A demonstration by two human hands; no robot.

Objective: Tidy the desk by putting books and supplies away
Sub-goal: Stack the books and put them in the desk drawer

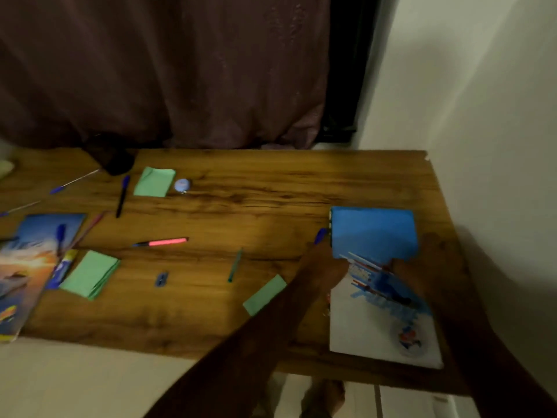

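Blue rectangular book [373, 230] rests over a white-and-blue illustrated book [376, 327] on the brown wooden desk [241, 206]. Left hand [324, 262] and right hand [422, 260] grip its near corners.

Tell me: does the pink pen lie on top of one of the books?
No, the pink pen lies on the bare wood of the desk, apart from the book on the left.

on the wooden desk [271, 191], the left hand [324, 263] and right hand [422, 267] grip the near corners of a blue book [373, 230] above a white book [370, 333]; a pink pen [162, 242] lies well to the left
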